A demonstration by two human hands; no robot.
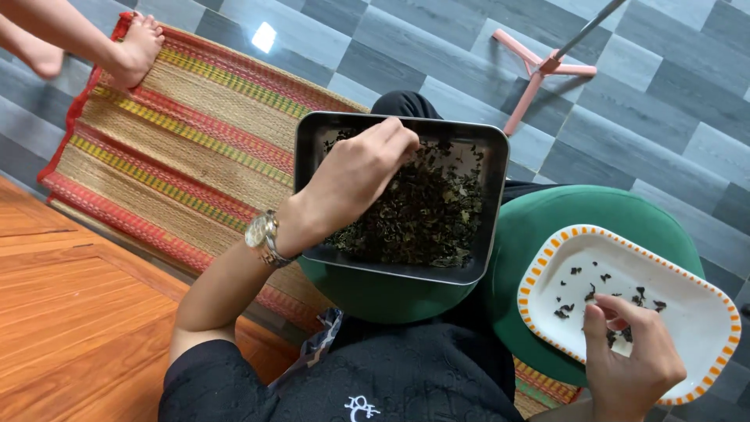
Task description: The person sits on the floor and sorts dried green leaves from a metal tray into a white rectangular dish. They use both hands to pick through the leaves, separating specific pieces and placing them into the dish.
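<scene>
Left hand [355,176] pinched closed on dried leaves [426,211] in metal tray [312,133], near its far-left corner. Right hand [629,359] closed, gripping white plate [703,312] at near edge. Advised: small pinches, plate level.

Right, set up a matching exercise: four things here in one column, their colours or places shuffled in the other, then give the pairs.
Things:
1. metal tray
2. white dish
3. woven mat
4. left hand

Descriptions:
A. orange-dashed rim, a few dark bits on it
B. red, tan and green stripes, on the tiled floor
C. fingertips in the dark dried leaves
D. dark, rectangular, heaped with dried leaves

Pairs: 1-D, 2-A, 3-B, 4-C
</scene>
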